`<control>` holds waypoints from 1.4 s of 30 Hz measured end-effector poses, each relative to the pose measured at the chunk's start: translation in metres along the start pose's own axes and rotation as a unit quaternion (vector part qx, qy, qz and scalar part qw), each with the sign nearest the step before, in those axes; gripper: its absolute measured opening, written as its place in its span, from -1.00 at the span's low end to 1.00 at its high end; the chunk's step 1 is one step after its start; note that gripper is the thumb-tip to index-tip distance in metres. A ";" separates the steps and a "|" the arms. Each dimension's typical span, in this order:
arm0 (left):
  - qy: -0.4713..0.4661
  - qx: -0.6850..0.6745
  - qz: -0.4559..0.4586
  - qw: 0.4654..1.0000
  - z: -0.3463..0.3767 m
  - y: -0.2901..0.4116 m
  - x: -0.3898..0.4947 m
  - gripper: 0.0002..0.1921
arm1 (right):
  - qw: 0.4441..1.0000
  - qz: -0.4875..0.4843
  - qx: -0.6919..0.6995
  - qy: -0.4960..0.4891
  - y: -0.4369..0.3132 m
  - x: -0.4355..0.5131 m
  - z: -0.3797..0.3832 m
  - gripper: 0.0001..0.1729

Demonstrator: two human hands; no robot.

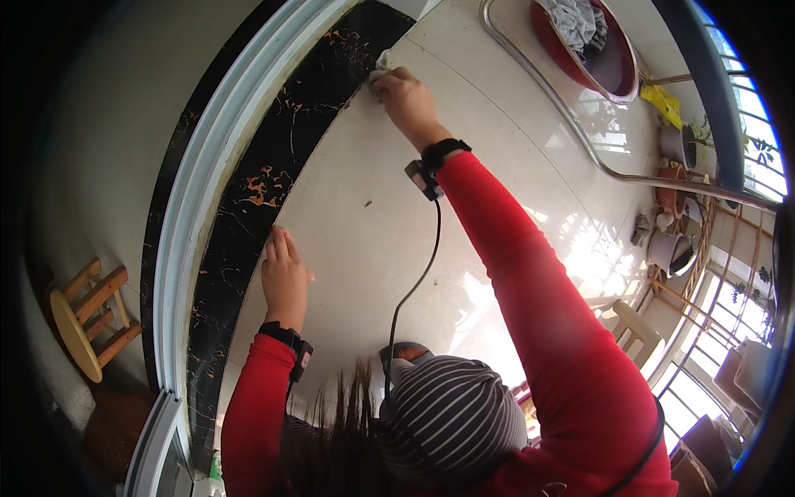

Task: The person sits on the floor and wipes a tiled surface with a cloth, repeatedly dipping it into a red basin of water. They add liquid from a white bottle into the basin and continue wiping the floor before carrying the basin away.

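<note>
My right hand (408,102), arm stretched forward, grips a crumpled greyish cloth (380,73) against the edge where a black marble sill (258,180) with orange veins meets the pale floor tiles (348,248). Much of the cloth is covered by my fingers. Further back along the same edge, my left hand (284,267) rests with straight fingers and a thumb out to the side, holding nothing. Its fingertips touch the floor beside the sill. Each wrist carries a black strap with a small device, and a black cable (413,282) runs back from the right one.
White sliding-door tracks (199,161) curve along the sill's left side. Beyond them a wooden stool (77,332) lies on its side. At the upper right, a bent metal tube (559,102) passes near a red basin (562,59) with wet fabric. Flowerpots (671,251) line the right.
</note>
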State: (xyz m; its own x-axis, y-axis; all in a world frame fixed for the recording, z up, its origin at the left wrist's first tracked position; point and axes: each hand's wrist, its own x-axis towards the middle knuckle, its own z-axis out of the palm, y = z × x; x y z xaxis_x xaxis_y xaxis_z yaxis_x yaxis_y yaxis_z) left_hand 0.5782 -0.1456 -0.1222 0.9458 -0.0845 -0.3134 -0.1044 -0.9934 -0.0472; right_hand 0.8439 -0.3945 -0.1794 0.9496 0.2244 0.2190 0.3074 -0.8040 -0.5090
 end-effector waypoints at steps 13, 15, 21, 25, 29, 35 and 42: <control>0.008 -0.008 0.010 1.000 0.001 -0.002 -0.002 0.05 | 0.987 0.057 -0.060 0.138 0.090 0.103 -0.004 -0.73; 0.018 -0.019 0.007 1.000 -0.002 -0.001 -0.001 0.05 | 0.992 0.065 -0.002 0.108 0.037 0.061 0.007 -0.74; -0.024 -0.020 -0.014 0.999 -0.008 0.003 -0.001 0.04 | 0.978 -0.049 0.072 -0.192 -0.098 -0.112 0.000 -0.79; -0.009 0.015 -0.004 1.000 -0.005 0.002 -0.003 0.06 | 0.998 0.056 -0.006 0.010 0.021 -0.043 -0.048 -0.78; -0.010 0.001 -0.001 1.000 -0.002 0.000 -0.002 0.05 | 0.983 0.151 -0.085 0.056 0.135 0.047 -0.073 -0.72; 0.018 -0.027 -0.006 0.999 -0.003 0.000 -0.002 0.00 | 0.997 -0.047 0.049 -0.023 -0.026 -0.050 0.006 -0.69; -0.023 -0.023 -0.038 0.999 -0.003 -0.002 -0.010 0.06 | 0.953 -0.114 0.111 -0.257 -0.151 -0.211 -0.004 -0.70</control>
State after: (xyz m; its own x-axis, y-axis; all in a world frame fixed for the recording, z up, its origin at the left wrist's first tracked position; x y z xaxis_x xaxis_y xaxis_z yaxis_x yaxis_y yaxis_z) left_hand 0.5704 -0.1429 -0.1162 0.9351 -0.0054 -0.3545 -0.0168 -0.9994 -0.0289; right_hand 0.5971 -0.3227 -0.1449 0.7434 0.6658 -0.0634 0.4609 -0.5786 -0.6729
